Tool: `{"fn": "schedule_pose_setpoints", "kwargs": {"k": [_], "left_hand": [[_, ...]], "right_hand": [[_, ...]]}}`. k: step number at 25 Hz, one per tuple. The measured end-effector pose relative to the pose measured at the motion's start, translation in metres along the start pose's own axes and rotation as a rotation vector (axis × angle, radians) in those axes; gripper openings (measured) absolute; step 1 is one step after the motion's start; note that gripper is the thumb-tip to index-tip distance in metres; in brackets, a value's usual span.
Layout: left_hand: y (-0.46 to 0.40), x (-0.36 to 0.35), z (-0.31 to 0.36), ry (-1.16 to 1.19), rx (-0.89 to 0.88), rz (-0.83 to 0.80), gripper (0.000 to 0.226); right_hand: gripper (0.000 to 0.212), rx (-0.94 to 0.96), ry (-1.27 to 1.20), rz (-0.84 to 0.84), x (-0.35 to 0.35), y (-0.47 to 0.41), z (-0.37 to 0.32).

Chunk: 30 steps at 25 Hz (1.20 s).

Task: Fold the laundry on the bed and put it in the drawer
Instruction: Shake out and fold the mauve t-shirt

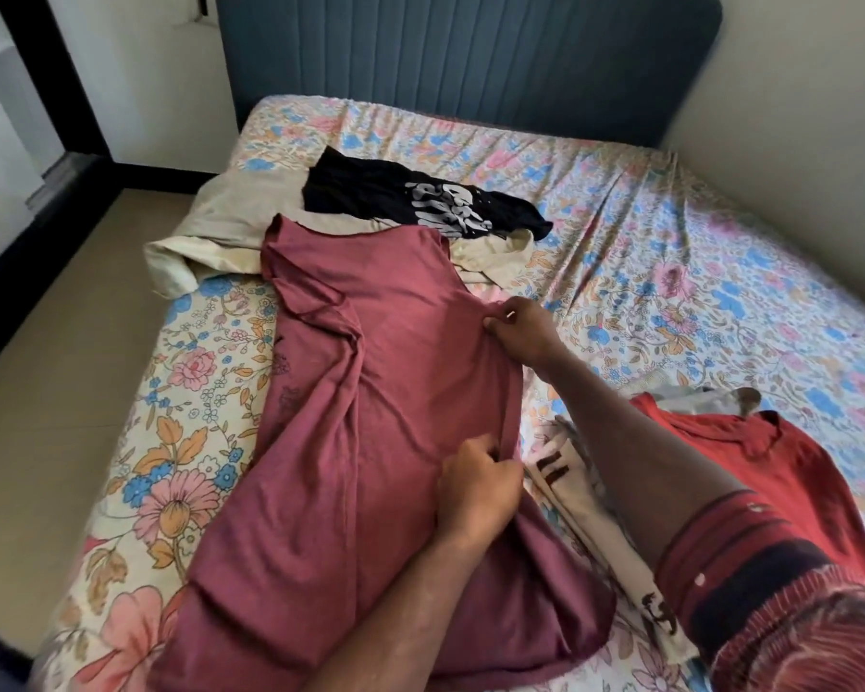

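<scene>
Both hands hold the right-hand edge of the maroon shirt [370, 417]: the right hand [523, 329] pinches it far up, near the sleeve end, and the left hand [478, 486] grips the same edge lower down, nearer the hem, fingers curled into the cloth.

Taken from largest to smallest, the bed [670, 252] carries everything under its flowered sheet, its headboard at the far end. On it the maroon shirt lies spread flat, long axis running from the hem at the near edge of the bed away toward the collar end, tilted a little to the left. Its body stretches leftward from the two hands, so the held edge lies on the side nearest the person's arms and the free edge lies toward the left side of the bed.

A lengthwise fold, as I judge it, would carry that held edge across to the left, over the shirt's middle; the two grips sit in line along the long axis, which suits such a move.

Beyond the collar end lie a black printed shirt [420, 202] and a beige garment [231, 217], unfolded. To the right, just beside the right forearm, lie a red shirt [750, 457] and a white printed garment [585, 496]. No drawer is in view.
</scene>
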<state>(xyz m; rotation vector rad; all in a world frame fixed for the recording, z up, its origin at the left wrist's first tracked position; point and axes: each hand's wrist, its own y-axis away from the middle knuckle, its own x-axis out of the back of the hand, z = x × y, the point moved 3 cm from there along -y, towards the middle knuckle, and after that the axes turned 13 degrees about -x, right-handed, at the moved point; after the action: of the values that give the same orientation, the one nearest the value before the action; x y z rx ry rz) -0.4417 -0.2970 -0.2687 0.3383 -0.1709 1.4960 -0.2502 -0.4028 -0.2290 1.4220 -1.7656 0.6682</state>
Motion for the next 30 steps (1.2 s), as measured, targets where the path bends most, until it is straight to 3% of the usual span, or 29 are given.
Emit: {"fn": "schedule_pose_setpoints", "kwargs": {"k": [4, 7, 9, 11, 14, 17, 20, 22, 25, 27, 30], "left_hand": [[0.007, 0.032, -0.025, 0.454, 0.146, 0.187, 0.010], [0.028, 0.072, -0.044, 0.466, 0.113, 0.357, 0.030], [0.051, 0.096, -0.056, 0.381, 0.109, 0.393, 0.046], [0.070, 0.110, -0.070, 0.323, 0.144, 0.387, 0.047], [0.084, 0.123, -0.086, 0.379, 0.182, 0.353, 0.046], [0.092, 0.129, -0.087, 0.495, 0.164, 0.312, 0.046], [0.100, 0.134, -0.081, 0.564, 0.165, 0.255, 0.044], [0.103, 0.139, -0.079, 0.577, 0.161, 0.218, 0.048], [0.108, 0.149, -0.080, 0.605, 0.150, 0.218, 0.050], [0.115, 0.157, -0.080, 0.559, 0.131, 0.215, 0.050], [0.133, 0.185, -0.081, 0.246, -0.003, 0.188, 0.041]], "right_hand": [[0.023, 0.016, -0.089, 0.060, -0.010, 0.015, -0.064], [0.030, 0.140, 0.043, 0.040, -0.044, 0.039, -0.125], [0.032, 0.214, 0.135, -0.068, -0.077, 0.064, -0.155], [0.029, 0.269, 0.190, -0.175, -0.098, 0.091, -0.167], [0.010, 0.351, 0.245, -0.199, -0.092, 0.135, -0.141], [0.037, 0.463, 0.285, -0.306, -0.059, 0.198, -0.076], [0.042, 0.535, 0.511, -0.487, -0.024, 0.252, -0.021], [0.026, 0.614, 0.580, -0.441, -0.015, 0.277, -0.003], [0.008, 0.656, 0.467, -0.319, -0.017, 0.326, -0.006], [0.017, 0.710, 0.406, -0.350, -0.023, 0.359, -0.011], [0.025, 0.758, 0.274, -0.441, -0.019, 0.363, -0.010]]}}
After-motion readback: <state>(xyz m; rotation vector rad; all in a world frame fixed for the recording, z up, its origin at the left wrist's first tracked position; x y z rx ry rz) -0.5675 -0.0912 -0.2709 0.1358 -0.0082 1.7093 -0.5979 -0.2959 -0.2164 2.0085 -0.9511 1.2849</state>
